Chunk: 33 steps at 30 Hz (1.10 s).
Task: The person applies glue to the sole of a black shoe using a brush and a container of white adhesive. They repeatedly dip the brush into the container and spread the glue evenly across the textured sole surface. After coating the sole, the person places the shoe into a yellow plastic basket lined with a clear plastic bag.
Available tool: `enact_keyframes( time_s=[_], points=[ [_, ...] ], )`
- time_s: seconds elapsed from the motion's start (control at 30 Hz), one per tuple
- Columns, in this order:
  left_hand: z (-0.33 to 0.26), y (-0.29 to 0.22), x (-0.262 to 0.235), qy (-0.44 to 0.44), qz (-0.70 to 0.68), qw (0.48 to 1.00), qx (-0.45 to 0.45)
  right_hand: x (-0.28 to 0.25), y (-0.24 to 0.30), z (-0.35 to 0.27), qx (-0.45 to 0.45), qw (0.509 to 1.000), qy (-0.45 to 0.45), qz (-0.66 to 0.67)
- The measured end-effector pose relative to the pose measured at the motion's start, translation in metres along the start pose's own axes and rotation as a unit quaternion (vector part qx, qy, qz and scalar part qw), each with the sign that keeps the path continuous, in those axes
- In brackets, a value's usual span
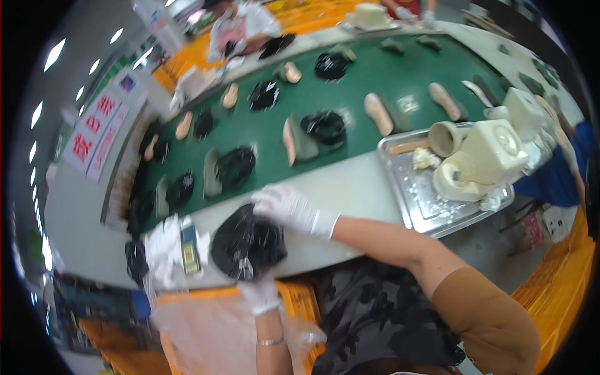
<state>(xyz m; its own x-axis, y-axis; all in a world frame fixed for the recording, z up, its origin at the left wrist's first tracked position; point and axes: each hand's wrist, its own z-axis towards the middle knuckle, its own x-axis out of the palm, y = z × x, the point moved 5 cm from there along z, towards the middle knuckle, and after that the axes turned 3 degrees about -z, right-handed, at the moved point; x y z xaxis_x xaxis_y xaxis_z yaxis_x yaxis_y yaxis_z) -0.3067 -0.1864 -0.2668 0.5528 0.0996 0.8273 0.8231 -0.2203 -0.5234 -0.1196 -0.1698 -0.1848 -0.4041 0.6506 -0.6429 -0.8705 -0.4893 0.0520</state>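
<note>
A glossy black plastic-wrapped bundle (247, 242), rounded like a covered shoe upper, is between my gloved hands at the near edge of the white table. My right hand (289, 209), in a white glove, has its fingers curled over the bundle's far right top. From below, my left hand (259, 296), also white-gloved, grips its near end; the fingers are mostly hidden by the black plastic. Just beyond, on the green conveyor belt (269, 187), lie a grey-green shoe piece (212, 175) and another black-wrapped bundle (235, 165).
Right of me, a metal tray (409, 206) holds cream-coloured containers (490, 153) and a brush-like wooden handle (409, 147). White cloths (164, 250) and a dark slim box (190, 250) lie left. An orange crate (300, 300) stands below the edge. A person (240, 28) works across the belt.
</note>
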Motion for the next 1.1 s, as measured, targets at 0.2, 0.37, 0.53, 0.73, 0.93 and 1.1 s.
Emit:
enact_keyframes(
  time_s=[0.2,0.37,0.53,0.73,0.93,1.1],
  points=[
    [-0.014,0.021,0.018,0.013,0.141,0.978,0.156,-0.009,-0.034,-0.042,0.187,0.979,0.082,0.007],
    [-0.027,0.022,0.025,0.002,0.138,0.968,0.208,-0.096,0.013,-0.066,0.278,0.930,-0.026,0.238],
    [-0.024,0.024,0.029,0.004,0.206,0.942,0.264,-0.062,0.044,-0.069,0.152,0.969,0.111,0.161],
    [-0.006,-0.008,0.007,-0.004,0.306,0.925,0.227,-0.024,0.028,-0.064,0.189,0.951,0.002,0.245],
    [-0.020,-0.031,0.023,-0.013,0.528,0.762,0.374,-0.031,0.030,-0.072,0.139,0.976,0.047,0.163],
    [-0.024,-0.018,0.029,0.008,0.496,0.814,0.304,-0.065,0.026,-0.079,0.133,0.975,0.004,0.177]
  ],
)
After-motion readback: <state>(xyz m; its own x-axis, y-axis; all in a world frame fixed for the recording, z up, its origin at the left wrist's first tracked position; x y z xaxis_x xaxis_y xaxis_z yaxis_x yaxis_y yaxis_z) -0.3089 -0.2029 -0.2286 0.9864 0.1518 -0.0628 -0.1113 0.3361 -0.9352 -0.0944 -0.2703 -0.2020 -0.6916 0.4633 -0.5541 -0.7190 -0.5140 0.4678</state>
